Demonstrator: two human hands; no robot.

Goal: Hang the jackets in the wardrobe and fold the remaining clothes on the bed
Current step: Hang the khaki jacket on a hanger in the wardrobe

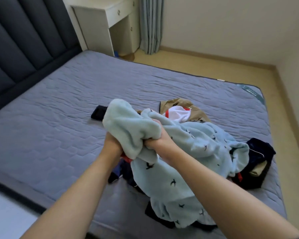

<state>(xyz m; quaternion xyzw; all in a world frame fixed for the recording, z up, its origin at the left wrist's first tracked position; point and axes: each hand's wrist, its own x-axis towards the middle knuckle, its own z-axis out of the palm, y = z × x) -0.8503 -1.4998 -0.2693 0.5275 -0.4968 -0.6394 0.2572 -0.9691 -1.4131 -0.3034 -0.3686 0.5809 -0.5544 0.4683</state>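
With your left hand (111, 141) and right hand (156, 142) both clenched on the pale blue bird-print fleece garment (179, 157) at frame centre, lift it clear of the dark clothes pile (259, 163) on the grey quilted bed (59, 104) and find its collar.

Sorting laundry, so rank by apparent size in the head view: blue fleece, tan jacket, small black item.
1. blue fleece
2. tan jacket, though mostly covered, so true size unsure
3. black item, smallest
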